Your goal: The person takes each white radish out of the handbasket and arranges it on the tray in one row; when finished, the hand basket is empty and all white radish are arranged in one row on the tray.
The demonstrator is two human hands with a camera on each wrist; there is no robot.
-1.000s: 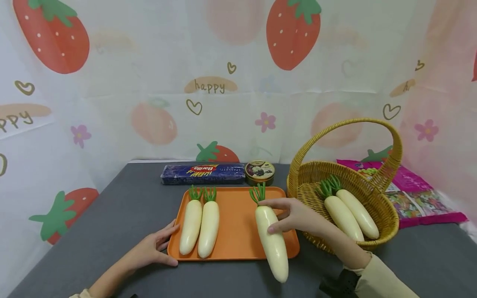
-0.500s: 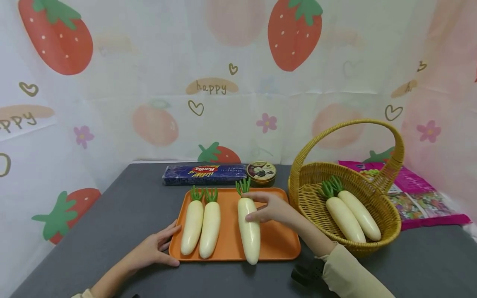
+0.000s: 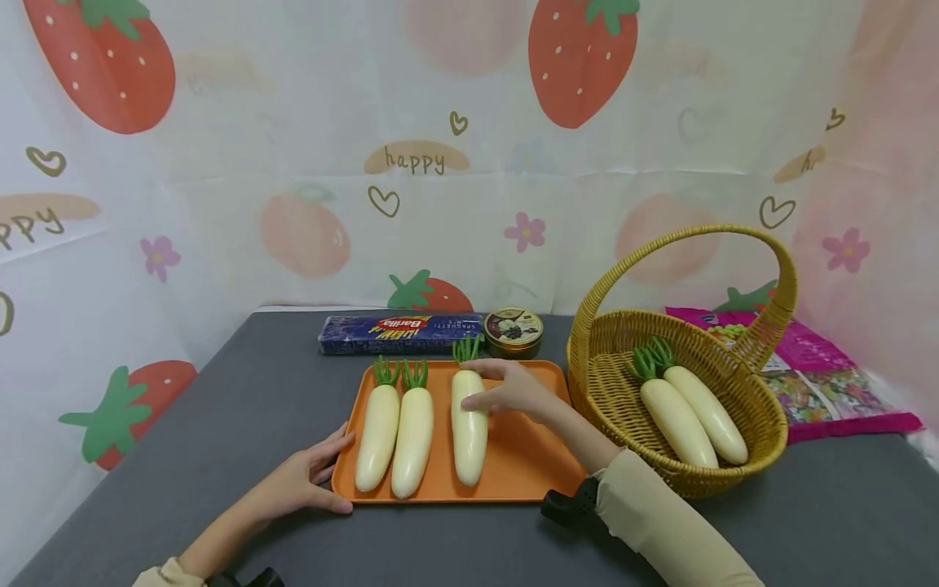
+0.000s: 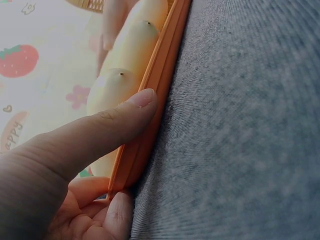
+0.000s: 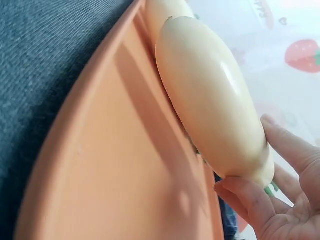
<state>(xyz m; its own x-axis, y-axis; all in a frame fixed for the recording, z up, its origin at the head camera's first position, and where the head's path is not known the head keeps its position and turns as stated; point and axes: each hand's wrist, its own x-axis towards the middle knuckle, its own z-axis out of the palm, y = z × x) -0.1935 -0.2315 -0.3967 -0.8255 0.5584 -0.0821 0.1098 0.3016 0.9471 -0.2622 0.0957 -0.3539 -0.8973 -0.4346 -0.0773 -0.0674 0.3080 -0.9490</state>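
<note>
An orange tray [image 3: 528, 465] lies on the grey bench [image 3: 279, 383]. The left hand [image 3: 299, 483] grips its near left corner, thumb against the front wall and fingers bent at the left end. The right hand [image 3: 515, 388] pinches a white radish [image 3: 469, 440] just below its green leaves, holding it over the tray's middle; whether the radish's underside meets the tray I cannot tell. Two more radishes [image 3: 413, 444] lie side by side in the tray's left part, leaves toward the far rim. Behind the tray are a blue Barilla spaghetti pack [image 3: 399, 334] and a round tin [image 3: 513, 333]. Just right of the tray stands a wicker basket [image 3: 612, 383] holding two radishes; farther right of the tray lies a pink bag [image 3: 844, 399].
</note>
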